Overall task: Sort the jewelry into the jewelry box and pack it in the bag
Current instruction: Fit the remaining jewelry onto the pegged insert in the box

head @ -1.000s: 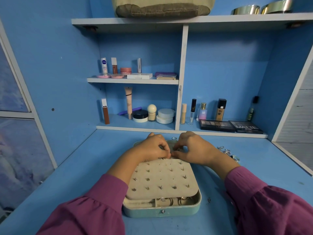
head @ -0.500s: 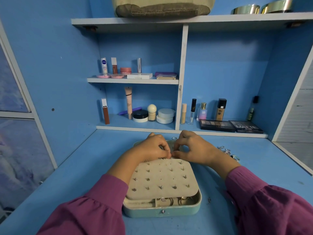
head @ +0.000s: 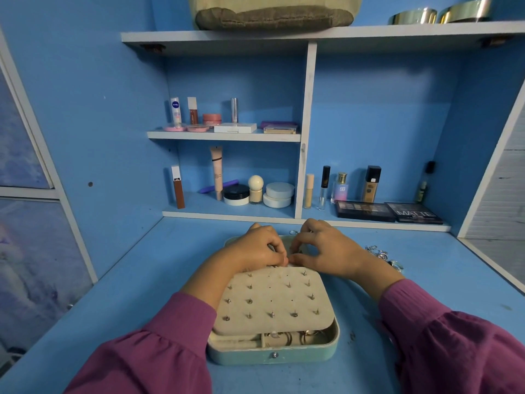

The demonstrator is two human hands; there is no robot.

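open mint jewelry box (head: 272, 354) with studded cream earring panel (head: 272, 300).

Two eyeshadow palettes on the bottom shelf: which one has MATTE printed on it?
The right-hand palette, nearest the shelf's right end; the left palette shows only shade pans.

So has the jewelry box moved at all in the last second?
No. The jewelry box sits at the same spot on the desk, its front edge no nearer and no farther from the shelf edge behind it; only the fingers shift slightly.
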